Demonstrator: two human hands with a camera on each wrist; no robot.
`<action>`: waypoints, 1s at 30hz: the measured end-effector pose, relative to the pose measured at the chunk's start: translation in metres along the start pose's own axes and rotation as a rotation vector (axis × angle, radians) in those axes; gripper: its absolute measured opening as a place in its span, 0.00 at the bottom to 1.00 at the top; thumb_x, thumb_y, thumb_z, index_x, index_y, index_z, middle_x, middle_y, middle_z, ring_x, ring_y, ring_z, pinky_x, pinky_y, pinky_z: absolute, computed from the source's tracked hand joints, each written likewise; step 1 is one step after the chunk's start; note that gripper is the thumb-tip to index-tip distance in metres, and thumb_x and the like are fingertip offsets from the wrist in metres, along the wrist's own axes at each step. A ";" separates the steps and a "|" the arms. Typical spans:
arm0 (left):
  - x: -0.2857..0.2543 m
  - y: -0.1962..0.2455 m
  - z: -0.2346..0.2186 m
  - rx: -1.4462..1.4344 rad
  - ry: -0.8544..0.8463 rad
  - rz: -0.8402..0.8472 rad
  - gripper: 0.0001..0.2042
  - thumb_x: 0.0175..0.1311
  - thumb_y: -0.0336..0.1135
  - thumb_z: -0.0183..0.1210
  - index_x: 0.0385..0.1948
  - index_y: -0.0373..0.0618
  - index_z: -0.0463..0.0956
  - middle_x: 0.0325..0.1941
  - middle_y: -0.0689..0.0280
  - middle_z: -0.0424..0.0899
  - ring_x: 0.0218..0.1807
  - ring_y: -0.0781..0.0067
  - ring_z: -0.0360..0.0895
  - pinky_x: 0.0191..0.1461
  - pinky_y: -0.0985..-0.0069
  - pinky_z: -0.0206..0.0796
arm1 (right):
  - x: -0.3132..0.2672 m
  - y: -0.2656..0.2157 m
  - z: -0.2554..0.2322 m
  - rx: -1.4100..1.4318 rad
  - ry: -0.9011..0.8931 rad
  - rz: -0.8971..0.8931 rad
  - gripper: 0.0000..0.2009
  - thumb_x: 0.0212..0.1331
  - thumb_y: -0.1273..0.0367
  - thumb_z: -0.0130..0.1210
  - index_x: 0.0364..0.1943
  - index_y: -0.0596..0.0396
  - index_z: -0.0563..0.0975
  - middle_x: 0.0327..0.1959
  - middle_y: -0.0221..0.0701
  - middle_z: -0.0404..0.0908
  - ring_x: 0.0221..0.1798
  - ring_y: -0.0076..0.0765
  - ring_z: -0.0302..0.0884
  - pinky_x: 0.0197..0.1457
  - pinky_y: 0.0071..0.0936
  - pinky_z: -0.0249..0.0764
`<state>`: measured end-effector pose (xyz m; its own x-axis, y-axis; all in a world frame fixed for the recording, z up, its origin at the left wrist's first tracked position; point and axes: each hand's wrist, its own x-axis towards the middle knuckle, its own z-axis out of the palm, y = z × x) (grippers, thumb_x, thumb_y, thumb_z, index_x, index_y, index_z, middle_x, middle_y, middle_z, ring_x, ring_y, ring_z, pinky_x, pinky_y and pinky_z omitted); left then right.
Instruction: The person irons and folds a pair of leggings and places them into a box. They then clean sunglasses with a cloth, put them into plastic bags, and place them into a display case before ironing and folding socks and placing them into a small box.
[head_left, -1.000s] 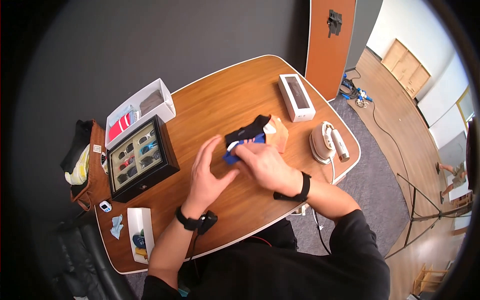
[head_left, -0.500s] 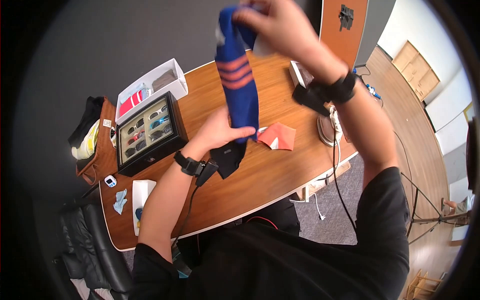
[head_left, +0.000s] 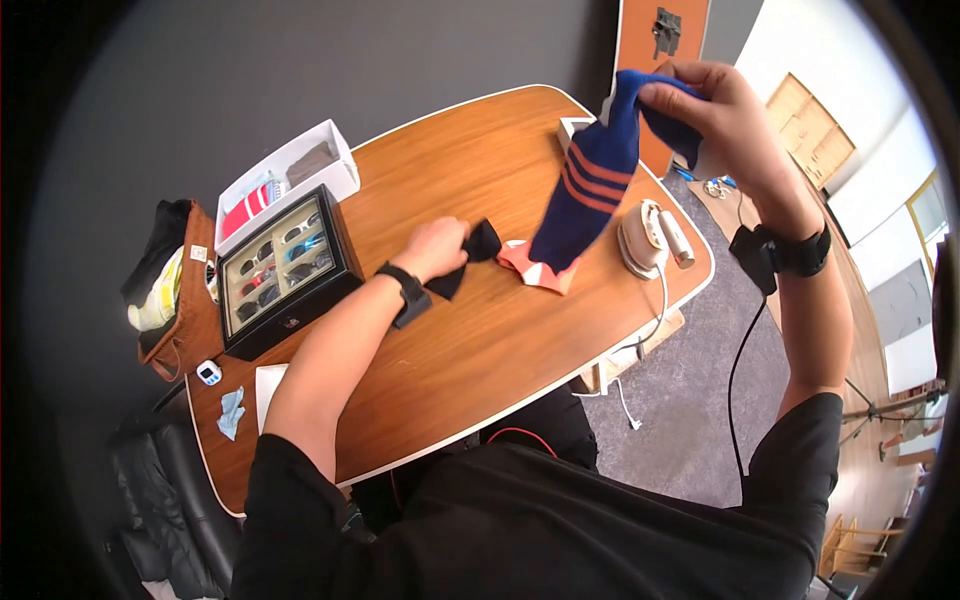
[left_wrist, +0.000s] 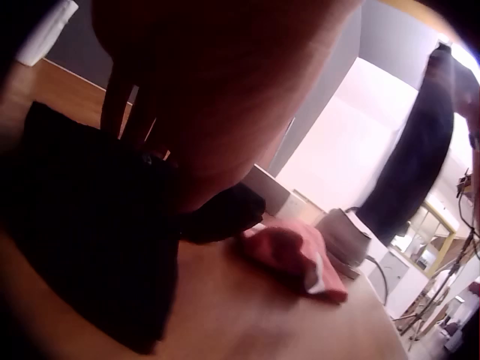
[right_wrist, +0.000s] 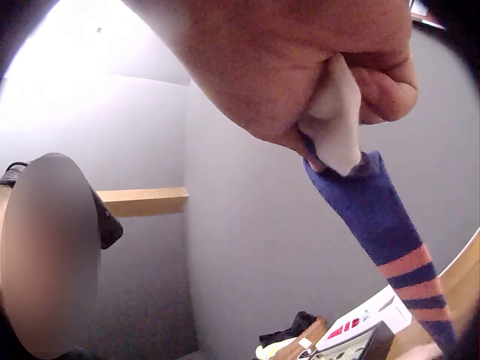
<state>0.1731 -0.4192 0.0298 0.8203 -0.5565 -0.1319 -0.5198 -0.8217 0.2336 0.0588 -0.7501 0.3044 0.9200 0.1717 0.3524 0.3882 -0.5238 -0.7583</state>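
A long blue sock [head_left: 597, 180] with three orange stripes hangs from my raised right hand [head_left: 735, 120], which pinches it between thumb and fingers. White cloth [right_wrist: 339, 124] pokes out of that grip in the right wrist view. The sock's lower end overlaps a coral and white cloth piece [head_left: 545, 275] on the table. My left hand [head_left: 436, 250] grips a black sock [head_left: 486, 240] by its middle, low over the table. Black fabric [left_wrist: 90, 225] spreads to both sides of the left fingers in the left wrist view; the fingertips are partly hidden.
An iron [head_left: 645, 240] stands at the table's right edge, a white box [head_left: 573, 128] behind the blue sock. On the left are a glasses case [head_left: 347, 255], a white box [head_left: 345, 175] with folded cloths, a brown bag [head_left: 190, 290] and a light blue cloth [head_left: 231, 413].
My right hand has pulled the blue sock up off the table and carried it rightward. The left hand has left the blue sock's lower end and taken hold of the black sock.
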 end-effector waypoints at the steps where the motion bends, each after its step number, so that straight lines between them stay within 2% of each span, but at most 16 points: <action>1: 0.012 -0.005 -0.003 0.014 0.015 -0.035 0.22 0.58 0.38 0.71 0.55 0.43 0.82 0.60 0.50 0.84 0.66 0.45 0.79 0.64 0.54 0.74 | -0.006 -0.002 0.000 -0.014 -0.031 0.017 0.15 0.71 0.61 0.68 0.43 0.61 0.88 0.33 0.25 0.89 0.33 0.15 0.82 0.40 0.19 0.80; 2: 0.015 0.001 -0.006 0.009 0.025 -0.022 0.22 0.58 0.38 0.71 0.55 0.43 0.82 0.60 0.50 0.84 0.66 0.45 0.79 0.64 0.54 0.74 | -0.011 -0.005 0.001 -0.032 -0.038 0.046 0.14 0.71 0.61 0.68 0.43 0.61 0.88 0.34 0.25 0.89 0.34 0.16 0.83 0.41 0.19 0.80; 4: 0.018 0.017 -0.016 0.140 0.238 0.088 0.30 0.56 0.39 0.73 0.63 0.43 0.78 0.69 0.49 0.79 0.73 0.46 0.74 0.71 0.55 0.71 | -0.018 -0.012 0.002 -0.036 -0.074 0.090 0.14 0.71 0.61 0.68 0.43 0.61 0.88 0.34 0.26 0.89 0.35 0.16 0.84 0.42 0.20 0.81; 6: 0.003 0.058 -0.048 -0.532 0.113 0.355 0.43 0.56 0.44 0.78 0.75 0.43 0.70 0.79 0.54 0.72 0.82 0.54 0.65 0.85 0.58 0.54 | -0.021 -0.012 0.004 0.028 -0.088 0.146 0.13 0.71 0.61 0.68 0.42 0.60 0.87 0.34 0.26 0.89 0.36 0.17 0.85 0.43 0.20 0.81; 8: -0.017 0.101 -0.062 -1.001 -0.061 0.447 0.46 0.57 0.45 0.80 0.78 0.44 0.66 0.82 0.59 0.68 0.85 0.64 0.59 0.86 0.64 0.50 | -0.018 -0.006 0.002 0.066 -0.138 0.139 0.13 0.71 0.61 0.68 0.42 0.59 0.87 0.33 0.26 0.89 0.36 0.17 0.85 0.44 0.20 0.81; 10: -0.029 0.144 -0.052 -1.163 -0.022 0.624 0.35 0.64 0.34 0.77 0.72 0.43 0.72 0.67 0.60 0.83 0.64 0.66 0.81 0.71 0.67 0.72 | -0.015 -0.005 0.005 0.158 -0.170 0.141 0.13 0.70 0.60 0.69 0.41 0.58 0.87 0.33 0.24 0.88 0.35 0.16 0.83 0.43 0.20 0.79; 12: -0.036 0.153 -0.041 -1.144 0.073 0.694 0.30 0.65 0.30 0.76 0.69 0.41 0.75 0.62 0.61 0.86 0.57 0.68 0.85 0.65 0.70 0.76 | -0.012 0.000 0.005 0.246 -0.205 0.128 0.13 0.70 0.60 0.69 0.41 0.58 0.87 0.32 0.24 0.87 0.34 0.15 0.83 0.42 0.19 0.79; 14: -0.051 0.140 -0.026 -1.417 -0.034 0.443 0.21 0.67 0.27 0.74 0.60 0.37 0.82 0.55 0.63 0.89 0.49 0.75 0.86 0.57 0.76 0.78 | -0.016 0.005 0.002 0.438 -0.206 0.143 0.13 0.70 0.61 0.70 0.41 0.57 0.86 0.33 0.24 0.87 0.33 0.15 0.82 0.39 0.18 0.78; 15: -0.070 0.126 -0.026 -1.482 -0.041 0.346 0.17 0.67 0.26 0.73 0.55 0.35 0.84 0.51 0.66 0.90 0.51 0.78 0.84 0.59 0.74 0.78 | -0.019 0.006 -0.006 0.436 -0.274 0.168 0.13 0.68 0.61 0.71 0.42 0.57 0.86 0.34 0.25 0.88 0.33 0.16 0.84 0.38 0.16 0.78; 17: -0.113 0.085 -0.026 -1.358 -0.034 0.221 0.16 0.69 0.24 0.71 0.56 0.32 0.83 0.53 0.66 0.89 0.52 0.78 0.83 0.60 0.74 0.77 | -0.028 0.031 -0.005 0.409 -0.277 0.195 0.13 0.67 0.61 0.73 0.42 0.56 0.86 0.34 0.25 0.89 0.32 0.16 0.84 0.37 0.15 0.78; 19: -0.163 0.056 -0.033 -1.327 0.003 0.066 0.15 0.70 0.24 0.69 0.55 0.32 0.83 0.50 0.67 0.89 0.51 0.79 0.83 0.59 0.75 0.77 | -0.042 0.045 0.010 0.163 -0.318 0.244 0.14 0.65 0.59 0.74 0.35 0.57 0.88 0.29 0.25 0.88 0.30 0.17 0.83 0.34 0.20 0.79; 22: -0.227 0.024 -0.032 -1.264 -0.057 -0.226 0.08 0.68 0.26 0.71 0.43 0.33 0.85 0.41 0.70 0.89 0.44 0.82 0.83 0.50 0.79 0.76 | -0.063 0.109 0.067 0.186 -0.489 0.349 0.15 0.66 0.58 0.73 0.34 0.58 0.88 0.28 0.25 0.87 0.29 0.18 0.82 0.34 0.22 0.78; 23: -0.241 0.014 -0.026 -1.264 -0.056 -0.235 0.08 0.68 0.26 0.71 0.43 0.33 0.85 0.41 0.70 0.89 0.44 0.82 0.83 0.50 0.79 0.76 | -0.072 0.126 0.090 0.222 -0.545 0.410 0.15 0.68 0.58 0.72 0.35 0.57 0.88 0.28 0.25 0.87 0.29 0.18 0.81 0.34 0.22 0.77; 26: -0.265 -0.009 -0.001 -1.004 -0.114 -0.369 0.05 0.66 0.27 0.73 0.35 0.35 0.86 0.32 0.72 0.88 0.34 0.86 0.82 0.39 0.81 0.74 | -0.102 0.195 0.164 0.383 -0.429 0.427 0.13 0.71 0.61 0.69 0.36 0.56 0.85 0.28 0.23 0.86 0.31 0.16 0.79 0.35 0.21 0.76; 28: -0.277 -0.023 0.019 -0.986 -0.120 -0.420 0.06 0.67 0.27 0.73 0.36 0.35 0.86 0.33 0.72 0.89 0.34 0.85 0.82 0.39 0.81 0.74 | -0.116 0.198 0.188 0.333 -0.339 0.434 0.13 0.73 0.61 0.68 0.36 0.56 0.84 0.27 0.22 0.83 0.32 0.14 0.77 0.35 0.22 0.74; 30: -0.284 -0.037 0.035 -0.977 -0.116 -0.447 0.10 0.67 0.32 0.74 0.39 0.33 0.88 0.33 0.67 0.91 0.35 0.83 0.84 0.39 0.78 0.75 | -0.127 0.203 0.197 -0.027 -0.302 0.224 0.14 0.66 0.58 0.71 0.36 0.55 0.85 0.27 0.32 0.87 0.31 0.32 0.84 0.37 0.33 0.78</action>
<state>-0.0488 -0.2350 0.0249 0.8343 -0.2810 -0.4743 0.2780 -0.5285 0.8021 0.0309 -0.7138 -0.0022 0.9581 0.2866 -0.0009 0.1779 -0.5972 -0.7821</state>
